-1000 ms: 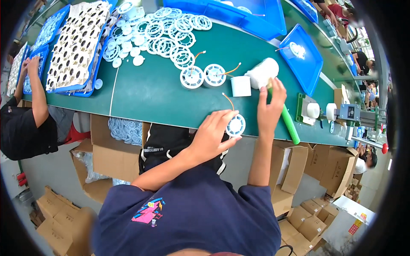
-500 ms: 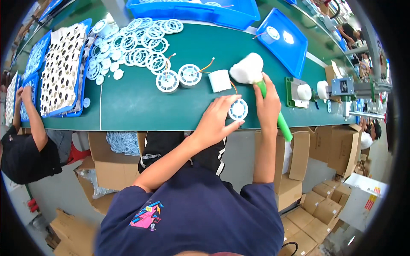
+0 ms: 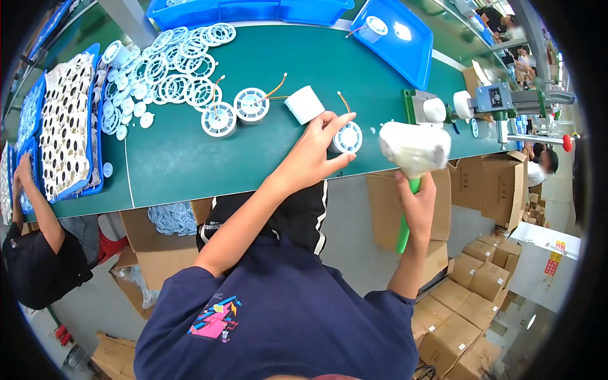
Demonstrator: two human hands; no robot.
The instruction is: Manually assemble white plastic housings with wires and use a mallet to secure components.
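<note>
My left hand [image 3: 313, 152] rests on the table near its front edge, thumb and fingers curled around a white round motor housing [image 3: 348, 138] with a slotted blue-white top. An orange wire [image 3: 343, 101] sticks up behind that housing. My right hand [image 3: 418, 204] grips a mallet by its green handle [image 3: 408, 225]. The mallet's bulky white head [image 3: 415, 149] is held up at the table's front edge, apart from the housing. Left of my left hand stand two similar housings [image 3: 251, 106] with wires, and a plain white cylinder [image 3: 304, 105] lies tilted beside its fingers.
Pale blue slotted rings [image 3: 199, 66] and small discs are heaped at the far left. Blue trays [image 3: 405, 47] stand behind and at the left. A green bench press [image 3: 494, 101] is on the right. Another person [image 3: 44, 247] works at the left; cardboard boxes [image 3: 465, 323] cover the floor.
My right hand has brought the mallet nearer to me and rightward, away from the housing. My left hand stays at the same housing. The whole view has shifted.
</note>
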